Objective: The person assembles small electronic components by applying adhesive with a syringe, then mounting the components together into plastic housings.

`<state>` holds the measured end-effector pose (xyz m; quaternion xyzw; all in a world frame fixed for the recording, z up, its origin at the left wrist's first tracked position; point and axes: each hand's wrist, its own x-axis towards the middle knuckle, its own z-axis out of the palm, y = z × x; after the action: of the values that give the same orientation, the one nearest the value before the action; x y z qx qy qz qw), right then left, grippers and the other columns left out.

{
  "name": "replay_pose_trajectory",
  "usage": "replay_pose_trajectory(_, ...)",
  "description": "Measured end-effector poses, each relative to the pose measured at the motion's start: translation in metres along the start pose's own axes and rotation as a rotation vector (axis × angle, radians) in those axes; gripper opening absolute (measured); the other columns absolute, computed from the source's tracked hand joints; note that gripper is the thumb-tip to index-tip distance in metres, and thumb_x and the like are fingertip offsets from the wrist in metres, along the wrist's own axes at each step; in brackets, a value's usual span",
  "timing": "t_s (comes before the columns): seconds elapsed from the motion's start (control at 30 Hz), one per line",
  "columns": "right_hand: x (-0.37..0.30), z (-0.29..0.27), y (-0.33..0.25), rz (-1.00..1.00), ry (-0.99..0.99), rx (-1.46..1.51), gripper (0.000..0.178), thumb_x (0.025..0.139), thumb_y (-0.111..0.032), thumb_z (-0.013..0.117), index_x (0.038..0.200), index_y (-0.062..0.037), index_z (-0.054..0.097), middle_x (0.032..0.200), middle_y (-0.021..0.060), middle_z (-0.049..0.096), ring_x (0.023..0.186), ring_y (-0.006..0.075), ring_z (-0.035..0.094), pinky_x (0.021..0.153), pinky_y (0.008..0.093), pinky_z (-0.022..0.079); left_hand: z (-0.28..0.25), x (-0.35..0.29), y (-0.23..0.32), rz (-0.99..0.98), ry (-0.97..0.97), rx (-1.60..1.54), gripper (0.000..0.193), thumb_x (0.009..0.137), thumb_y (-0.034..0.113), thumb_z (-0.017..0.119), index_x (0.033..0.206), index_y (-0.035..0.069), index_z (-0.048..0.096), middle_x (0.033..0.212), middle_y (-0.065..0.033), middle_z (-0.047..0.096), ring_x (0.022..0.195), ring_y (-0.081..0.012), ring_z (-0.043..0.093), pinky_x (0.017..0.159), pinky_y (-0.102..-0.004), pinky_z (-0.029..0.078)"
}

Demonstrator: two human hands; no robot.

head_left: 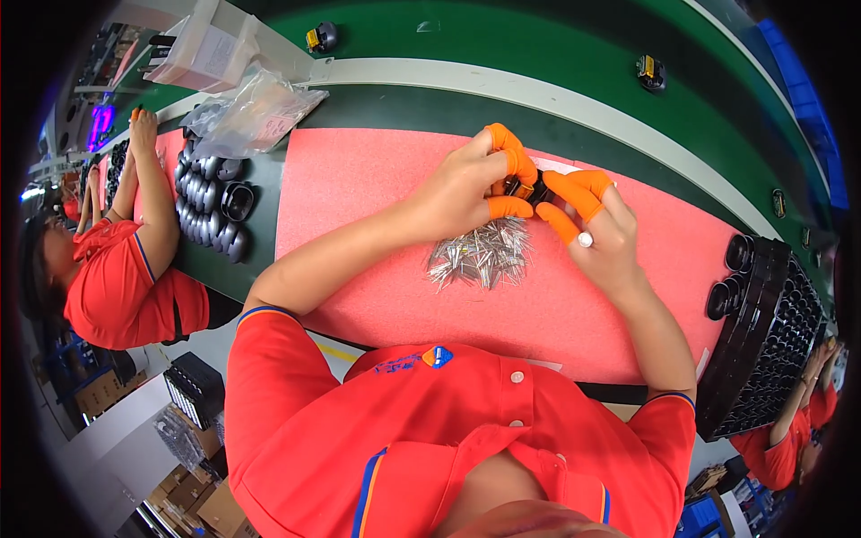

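Observation:
Both my hands wear orange finger cots and meet over the pink foam mat (350,179). Between their fingertips is a small black housing (527,189) with a yellow-orange part showing in it. My left hand (471,184) pinches it from the left, fingers closed. From the other side my right hand (603,224) grips it with thumb and forefinger; a small white round thing sits by its fingers. Much of the housing is hidden by the fingers. Just below my left fingertips lies a loose heap of thin silver metal pins (484,255).
Rows of dark rounded shells (208,202) stand left of the mat, below a clear plastic bag (260,112) and white bin (199,49). A black tray (762,341) of parts is at right. Beyond a pale rail (466,76), the green belt (538,40) carries several housings. A co-worker (117,278) sits left.

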<state>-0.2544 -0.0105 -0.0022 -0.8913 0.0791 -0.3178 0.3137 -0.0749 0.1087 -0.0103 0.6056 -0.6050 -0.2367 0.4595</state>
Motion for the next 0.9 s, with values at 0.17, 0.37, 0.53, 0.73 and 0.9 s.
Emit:
replay_pose_trajectory(0.17,-0.001,0.003,0.003,-0.01,0.025,-0.001,0.039,0.071,0.003,0.077,0.108,-0.002,0.067,0.094,0.0094,0.06,0.063,0.0146,0.056,0.057,0.0252,0.047,-0.002,0.0,0.0,-0.06,-0.033,-0.07,0.035,0.07,0.009,0.083,0.097,0.007,0.062,0.103,-0.0042,0.053,0.073,-0.0107,0.052,0.059,-0.0227,0.044)
replay_pose_trajectory(0.37,0.001,0.002,0.002,0.011,0.021,0.018,0.041,0.071,0.002,0.077,0.11,-0.0022,0.066,0.095,0.0095,0.06,0.065,0.0145,0.057,0.057,0.0256,0.048,-0.001,-0.001,-0.001,-0.094,-0.021,-0.1,0.033,0.072,0.007,0.082,0.098,0.006,0.062,0.103,-0.0037,0.053,0.073,-0.0098,0.053,0.06,-0.0225,0.044)
replay_pose_trajectory(0.53,0.001,0.002,0.002,-0.034,0.02,-0.016,0.039,0.07,-0.001,0.078,0.108,-0.0006,0.067,0.093,0.0114,0.061,0.068,0.0193,0.061,0.057,0.0285,0.051,-0.002,-0.001,-0.002,-0.015,-0.033,-0.06,0.032,0.073,0.01,0.081,0.097,0.006,0.061,0.103,-0.0042,0.053,0.072,-0.0111,0.052,0.06,-0.0234,0.044)
replay_pose_trajectory(0.73,0.0,0.0,0.004,-0.114,-0.015,-0.116,0.035,0.067,-0.002,0.079,0.1,0.0028,0.069,0.087,0.0124,0.064,0.071,0.0243,0.063,0.059,0.0312,0.053,-0.003,0.003,-0.003,-0.013,-0.065,-0.104,0.03,0.075,0.004,0.078,0.097,0.006,0.057,0.097,-0.0059,0.05,0.066,-0.0134,0.051,0.056,-0.027,0.044)
replay_pose_trajectory(0.9,-0.002,-0.003,0.011,-0.236,-0.081,-0.185,0.029,0.069,-0.001,0.077,0.097,0.0024,0.07,0.088,0.0116,0.065,0.073,0.0237,0.065,0.058,0.0318,0.053,-0.003,0.004,-0.004,-0.032,-0.069,-0.061,0.033,0.075,0.006,0.078,0.101,0.006,0.059,0.1,-0.006,0.052,0.068,-0.0131,0.051,0.058,-0.0263,0.044)
